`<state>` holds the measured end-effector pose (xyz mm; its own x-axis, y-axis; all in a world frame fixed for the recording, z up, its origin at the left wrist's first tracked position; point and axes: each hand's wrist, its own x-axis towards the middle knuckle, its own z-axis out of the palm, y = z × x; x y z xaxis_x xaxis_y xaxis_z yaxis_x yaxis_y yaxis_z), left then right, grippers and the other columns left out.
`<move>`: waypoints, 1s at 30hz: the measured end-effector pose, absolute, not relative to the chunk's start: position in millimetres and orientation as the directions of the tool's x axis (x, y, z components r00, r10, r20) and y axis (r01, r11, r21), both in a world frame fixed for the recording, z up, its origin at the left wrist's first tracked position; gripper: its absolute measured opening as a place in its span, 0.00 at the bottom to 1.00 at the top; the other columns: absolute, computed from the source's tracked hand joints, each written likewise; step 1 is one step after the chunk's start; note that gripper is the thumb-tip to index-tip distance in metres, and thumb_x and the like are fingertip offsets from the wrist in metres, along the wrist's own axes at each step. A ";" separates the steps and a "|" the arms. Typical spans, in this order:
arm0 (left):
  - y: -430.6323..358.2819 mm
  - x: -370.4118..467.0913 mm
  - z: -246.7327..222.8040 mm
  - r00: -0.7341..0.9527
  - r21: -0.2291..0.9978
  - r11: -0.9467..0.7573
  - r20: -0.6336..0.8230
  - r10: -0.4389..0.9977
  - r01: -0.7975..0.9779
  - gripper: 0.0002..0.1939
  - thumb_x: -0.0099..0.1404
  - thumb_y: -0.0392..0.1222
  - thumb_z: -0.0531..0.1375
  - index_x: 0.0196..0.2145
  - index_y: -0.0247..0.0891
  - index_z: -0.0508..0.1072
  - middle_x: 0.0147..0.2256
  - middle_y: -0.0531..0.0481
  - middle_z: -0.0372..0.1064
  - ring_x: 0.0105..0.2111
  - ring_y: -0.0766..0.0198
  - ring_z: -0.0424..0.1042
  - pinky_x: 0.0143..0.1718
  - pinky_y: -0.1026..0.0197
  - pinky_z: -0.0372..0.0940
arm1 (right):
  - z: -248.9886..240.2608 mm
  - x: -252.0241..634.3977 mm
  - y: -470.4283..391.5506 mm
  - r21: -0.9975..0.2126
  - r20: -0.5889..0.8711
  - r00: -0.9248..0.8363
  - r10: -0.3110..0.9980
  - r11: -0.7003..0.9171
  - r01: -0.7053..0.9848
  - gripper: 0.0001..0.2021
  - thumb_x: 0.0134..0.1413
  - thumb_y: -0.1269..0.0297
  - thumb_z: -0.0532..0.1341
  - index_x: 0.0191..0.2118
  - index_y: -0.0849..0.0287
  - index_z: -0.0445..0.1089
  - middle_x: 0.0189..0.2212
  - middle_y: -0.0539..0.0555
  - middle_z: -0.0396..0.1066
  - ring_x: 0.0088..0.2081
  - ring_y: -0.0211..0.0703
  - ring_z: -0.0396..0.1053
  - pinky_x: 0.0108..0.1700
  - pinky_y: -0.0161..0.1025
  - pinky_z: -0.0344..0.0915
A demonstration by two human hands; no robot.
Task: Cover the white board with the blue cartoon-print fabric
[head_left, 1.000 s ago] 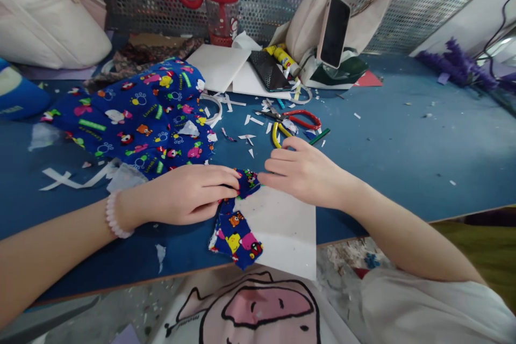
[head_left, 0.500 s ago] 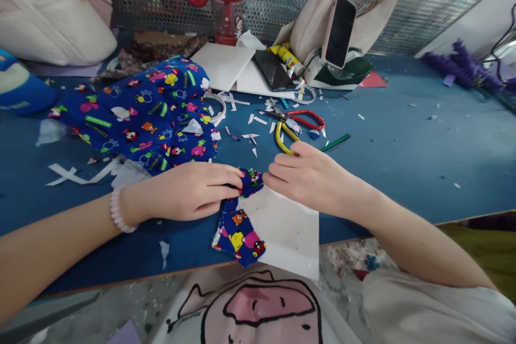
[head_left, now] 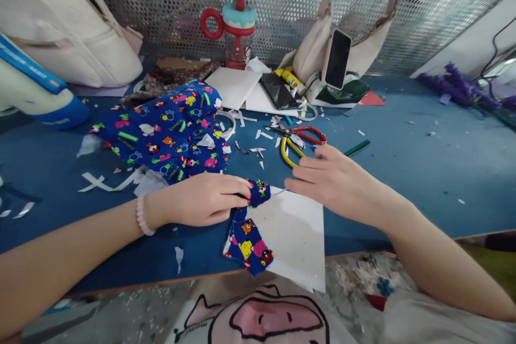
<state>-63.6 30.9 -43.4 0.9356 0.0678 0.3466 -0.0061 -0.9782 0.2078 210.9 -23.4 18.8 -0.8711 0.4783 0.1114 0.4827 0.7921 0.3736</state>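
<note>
A white card [head_left: 298,234] lies at the table's front edge and juts over it. Along its left side sits a blue cartoon-print fabric piece [head_left: 248,246] with ragged edges. My left hand [head_left: 205,199], wearing a beaded bracelet [head_left: 143,216], has its fingers together, gripping the upper part of this fabric. My right hand [head_left: 338,183] is curled above the card's upper right corner, its fingertips pinched together. A thin strand [head_left: 279,192] stretches from the fabric toward those fingertips. Just beyond that hand lie scissors [head_left: 292,142] with one red and one yellow handle.
A larger blue printed cloth [head_left: 161,140] spreads at left among paper scraps [head_left: 107,181]. Behind are a straw cup [head_left: 238,32], a dark phone [head_left: 278,91], a bag [head_left: 312,45] with an upright phone [head_left: 337,59], and purple flowers [head_left: 459,83]. A green stick [head_left: 358,148] lies right.
My right hand has moved right, away from the fabric, and a thin strand now shows between them. My left hand stays on the fabric. The whole view has shifted slightly.
</note>
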 end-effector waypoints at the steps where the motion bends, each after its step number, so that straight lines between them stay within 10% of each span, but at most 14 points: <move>1: 31.6 -63.5 -43.5 0.935 0.237 -0.972 0.346 0.078 -0.007 0.14 0.68 0.31 0.51 0.45 0.33 0.76 0.47 0.40 0.75 0.52 0.56 0.73 0.53 0.57 0.71 | 18.8 209.0 -24.5 0.360 0.130 -0.875 0.466 0.800 0.480 0.14 0.66 0.75 0.51 0.30 0.58 0.69 0.24 0.50 0.62 0.30 0.43 0.56 0.36 0.42 0.46; 30: 33.7 -65.3 -41.6 0.942 0.286 -0.958 0.324 0.088 -0.009 0.17 0.65 0.28 0.51 0.44 0.34 0.77 0.50 0.41 0.74 0.52 0.57 0.73 0.55 0.57 0.70 | 16.3 189.8 -24.9 0.469 -0.005 -0.895 0.446 0.792 0.391 0.09 0.61 0.75 0.59 0.28 0.60 0.67 0.25 0.49 0.67 0.30 0.40 0.61 0.33 0.42 0.42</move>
